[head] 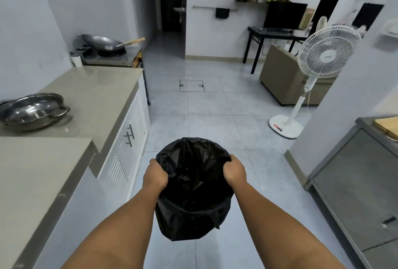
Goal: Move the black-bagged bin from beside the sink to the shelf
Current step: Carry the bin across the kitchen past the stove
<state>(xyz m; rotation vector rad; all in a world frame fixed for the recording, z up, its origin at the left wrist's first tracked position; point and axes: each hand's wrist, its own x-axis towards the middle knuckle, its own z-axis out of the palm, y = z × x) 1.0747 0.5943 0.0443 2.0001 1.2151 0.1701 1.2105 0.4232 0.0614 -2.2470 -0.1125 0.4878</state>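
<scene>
The black-bagged bin hangs in the air above the tiled floor, low in the middle of the head view. The black liner covers its rim and sides, and its mouth faces up. My left hand grips the left rim and my right hand grips the right rim, fingers curled over the bag. No sink shows in the view. A steel unit with a flat top stands at the right.
A beige counter with white cabinets runs along the left, carrying a steel pan; a wok sits on a stove further back. A white standing fan, a beige sofa and a black desk are ahead right. Tiled floor stretches ahead.
</scene>
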